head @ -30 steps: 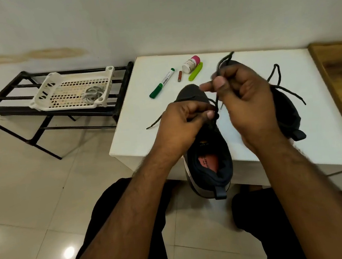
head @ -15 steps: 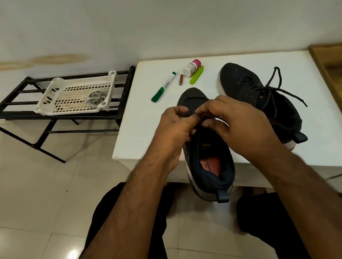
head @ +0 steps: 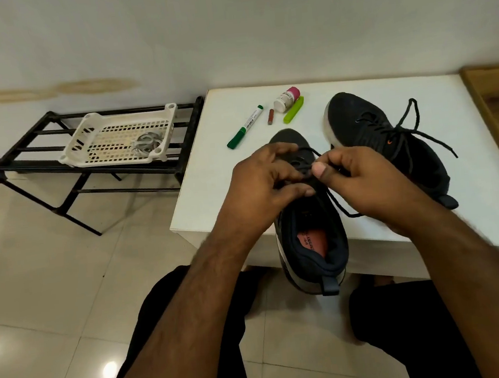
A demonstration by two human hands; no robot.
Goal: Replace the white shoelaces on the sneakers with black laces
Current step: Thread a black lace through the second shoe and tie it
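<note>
Left hand (head: 267,184) and right hand (head: 359,175) each pinch the black lace (head: 340,207) over the near sneaker (head: 311,243) at the table (head: 212,198) edge; keep both ends taut, evenly snug; laced sneaker (head: 384,142) lies beyond

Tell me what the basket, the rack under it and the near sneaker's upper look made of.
Basket: looks like moulded cream plastic, matte, with perforated floor and slotted sides. Rack: probably black-painted metal tubing, slightly glossy thin bars. Near sneaker: dark knit or mesh fabric, matte, with padded collar.
</note>
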